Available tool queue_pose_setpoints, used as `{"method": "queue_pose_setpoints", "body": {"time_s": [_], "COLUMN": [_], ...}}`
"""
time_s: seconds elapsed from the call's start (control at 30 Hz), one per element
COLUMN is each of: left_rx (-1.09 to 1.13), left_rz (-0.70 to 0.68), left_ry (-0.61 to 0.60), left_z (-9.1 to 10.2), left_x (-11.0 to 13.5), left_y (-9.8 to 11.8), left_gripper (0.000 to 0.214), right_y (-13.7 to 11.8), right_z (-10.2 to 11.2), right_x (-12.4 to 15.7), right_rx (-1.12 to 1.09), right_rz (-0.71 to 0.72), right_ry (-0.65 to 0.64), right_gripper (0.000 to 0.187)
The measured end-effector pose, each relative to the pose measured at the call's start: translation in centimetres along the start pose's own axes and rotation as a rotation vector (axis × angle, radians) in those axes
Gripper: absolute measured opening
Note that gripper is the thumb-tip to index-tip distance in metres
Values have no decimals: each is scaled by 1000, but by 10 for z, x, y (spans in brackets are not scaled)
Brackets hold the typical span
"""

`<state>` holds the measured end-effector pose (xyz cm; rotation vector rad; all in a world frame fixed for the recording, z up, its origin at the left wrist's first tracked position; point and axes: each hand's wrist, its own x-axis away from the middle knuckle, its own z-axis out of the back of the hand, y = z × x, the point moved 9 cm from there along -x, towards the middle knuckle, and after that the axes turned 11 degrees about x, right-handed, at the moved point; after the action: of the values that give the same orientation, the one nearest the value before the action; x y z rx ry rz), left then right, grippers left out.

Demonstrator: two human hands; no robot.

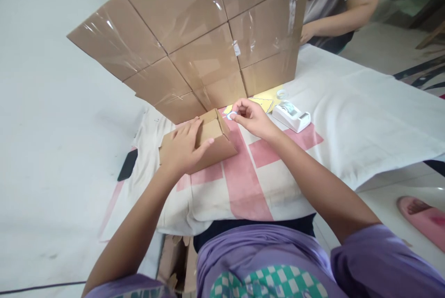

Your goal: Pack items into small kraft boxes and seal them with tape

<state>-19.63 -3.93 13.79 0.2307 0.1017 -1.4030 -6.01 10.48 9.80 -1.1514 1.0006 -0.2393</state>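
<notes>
A small brown cardboard box [208, 132] lies on the cloth-covered table in front of me. My left hand [186, 145] rests on its top, fingers laid out flat and the thumb apart along the near side. Just beyond the box's right end, my right hand [252, 117] pinches a small white piece with a blue edge [231, 115], which looks like a round sticker. A white tape dispenser [291, 116] holding a roll of tape sits to the right of that hand. Behind the hand lies a yellow sheet [264, 102], partly covered by it.
A tall taped cardboard panel [198, 43] stands across the table's far side. Behind it, a person's arm [344, 22] reaches to its right edge. A clear tape ring [282, 94] lies near the dispenser. A dark flat object [127, 165] is at the left edge.
</notes>
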Motion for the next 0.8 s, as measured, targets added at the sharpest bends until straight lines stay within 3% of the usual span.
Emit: {"method": "queue_pose_setpoints", "body": {"time_s": [0.2, 0.5, 0.8], "left_rx": [27, 44, 30], "left_rz": [-18, -120, -188], "left_ry": [-33, -17, 18], "left_z": [-5, 0, 2], "left_x": [2, 13, 24], "left_y": [-32, -39, -40], "left_gripper": [73, 73, 75], "right_y": [22, 36, 30], "right_z": [-20, -35, -53], "right_x": [6, 13, 20], "right_rx": [-34, 108, 10], "right_rz": [-83, -82, -117], "right_ry": [-193, -330, -444], "right_gripper": [25, 14, 15]}}
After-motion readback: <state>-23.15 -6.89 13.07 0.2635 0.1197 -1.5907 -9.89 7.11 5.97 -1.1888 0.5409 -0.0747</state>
